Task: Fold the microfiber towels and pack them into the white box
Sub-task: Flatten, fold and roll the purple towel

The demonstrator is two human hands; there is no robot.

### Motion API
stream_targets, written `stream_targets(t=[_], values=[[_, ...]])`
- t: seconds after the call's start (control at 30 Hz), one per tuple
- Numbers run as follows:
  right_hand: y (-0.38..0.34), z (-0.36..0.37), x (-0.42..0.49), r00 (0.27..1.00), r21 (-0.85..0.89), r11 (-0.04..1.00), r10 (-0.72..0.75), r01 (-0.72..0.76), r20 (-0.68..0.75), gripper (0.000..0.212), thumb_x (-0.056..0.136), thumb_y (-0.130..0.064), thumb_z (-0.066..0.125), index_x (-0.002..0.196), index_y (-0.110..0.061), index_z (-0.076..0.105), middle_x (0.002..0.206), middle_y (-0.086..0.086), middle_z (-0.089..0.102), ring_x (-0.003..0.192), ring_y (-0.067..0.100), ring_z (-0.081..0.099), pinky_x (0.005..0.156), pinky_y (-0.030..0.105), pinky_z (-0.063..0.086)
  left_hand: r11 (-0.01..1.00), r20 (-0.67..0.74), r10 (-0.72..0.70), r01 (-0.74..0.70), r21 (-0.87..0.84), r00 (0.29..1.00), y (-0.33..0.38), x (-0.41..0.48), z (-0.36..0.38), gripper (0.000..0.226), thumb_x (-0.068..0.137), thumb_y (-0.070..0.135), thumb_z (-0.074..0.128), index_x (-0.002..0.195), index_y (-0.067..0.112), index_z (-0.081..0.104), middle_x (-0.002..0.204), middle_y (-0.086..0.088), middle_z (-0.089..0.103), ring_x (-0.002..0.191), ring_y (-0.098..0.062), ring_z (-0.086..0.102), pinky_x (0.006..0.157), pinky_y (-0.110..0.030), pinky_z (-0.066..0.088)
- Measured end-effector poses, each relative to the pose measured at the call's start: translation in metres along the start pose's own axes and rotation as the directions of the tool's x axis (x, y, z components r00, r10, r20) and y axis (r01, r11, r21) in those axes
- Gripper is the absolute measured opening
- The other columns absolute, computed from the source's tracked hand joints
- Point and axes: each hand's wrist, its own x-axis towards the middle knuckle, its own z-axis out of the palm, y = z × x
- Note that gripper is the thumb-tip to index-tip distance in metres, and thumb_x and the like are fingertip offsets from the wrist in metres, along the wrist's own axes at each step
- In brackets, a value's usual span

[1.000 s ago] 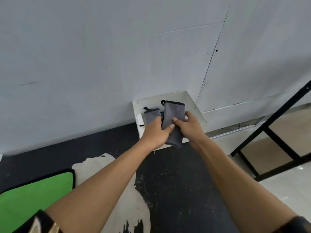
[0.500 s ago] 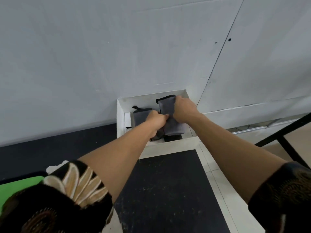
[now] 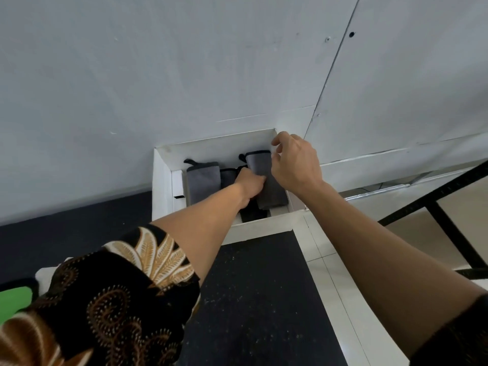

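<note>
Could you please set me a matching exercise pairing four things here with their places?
Things:
1 left hand
2 right hand
3 left towel
4 black frame

Places:
A on the floor right of the white box
B down in the box, against the right towel
C over the box's far right corner
D untouched at the box's left side

Pairs: 1-B; 2-C; 3-D; 4-A

Soft, even daylight, faint shadows (wide-angle bending at edges).
</note>
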Motion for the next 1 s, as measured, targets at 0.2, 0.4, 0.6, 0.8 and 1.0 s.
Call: stream_targets(t=[0.2, 0.4, 0.6, 0.8, 1.0], values=[[0.008, -0.003, -0.006, 0.999, -0.015, 0.999, 0.033, -0.033, 0.019, 0.027, 0.094, -0.019, 0.055, 0.12, -0.014, 0.058, 0.111, 0.005, 0.064, 0.096, 0.025, 0.061, 0.076, 0.031, 0.042, 0.919, -0.134, 0.11, -0.049, 0.392, 0.985, 0.007, -0.003, 0.007, 0.033, 0.09, 0.033, 0.057, 0.109, 0.006, 0.06, 0.104, -0.005, 0.067, 0.091, -0.024, 0.063, 0.07, -0.033, 0.051], [0.004, -0.003, -0.012, 0.997, -0.083, 0.996, 0.021, -0.015, 0.075, 0.029, 0.093, -0.022, 0.056, 0.121, -0.014, 0.058, 0.11, 0.006, 0.063, 0.098, 0.026, 0.06, 0.075, 0.032, 0.045, 0.911, -0.128, 0.081, -0.022, 0.412, 0.988, 0.01, -0.003, 0.003, 0.043, 0.094, 0.046, 0.055, 0.11, 0.007, 0.065, 0.111, -0.01, 0.069, 0.097, -0.027, 0.065, 0.089, -0.04, 0.055], [-0.004, -0.006, -0.03, 0.998, -0.138, 0.99, 0.028, -0.02, 0.055, 0.027, 0.093, -0.019, 0.057, 0.119, -0.012, 0.057, 0.11, 0.009, 0.062, 0.105, 0.027, 0.053, 0.084, 0.035, 0.048, 0.683, -0.089, 0.131, -0.025, 0.73, 0.987, 0.024, -0.035, -0.022, 0.058, 0.096, 0.048, 0.048, 0.136, 0.007, 0.048, 0.131, -0.011, 0.059, 0.113, -0.03, 0.059, 0.082, -0.035, 0.049], [-0.052, 0.007, -0.081, 0.999, -0.185, 0.983, 0.002, 0.007, 0.05, 0.029, 0.088, -0.03, 0.059, 0.113, -0.017, 0.059, 0.112, 0.006, 0.059, 0.105, 0.029, 0.051, 0.085, 0.04, 0.043, 0.493, -0.035, 0.389, -0.177, 0.852, 0.92, 0.011, -0.119, -0.065, 0.046, 0.095, 0.042, 0.053, 0.131, 0.015, 0.05, 0.129, -0.01, 0.055, 0.118, -0.03, 0.052, 0.09, -0.042, 0.047], [-0.121, 0.039, -0.145, 0.994, -0.114, 0.989, -0.089, 0.096, 0.064, 0.037, 0.089, -0.029, 0.065, 0.122, -0.015, 0.058, 0.124, 0.008, 0.057, 0.112, 0.028, 0.053, 0.097, 0.04, 0.043, 0.432, -0.099, 0.514, -0.157, 0.888, 0.852, -0.04, -0.21, -0.126, 0.056, 0.099, 0.042, 0.049, 0.148, 0.021, 0.034, 0.151, -0.005, 0.037, 0.136, -0.027, 0.036, 0.109, -0.041, 0.03]])
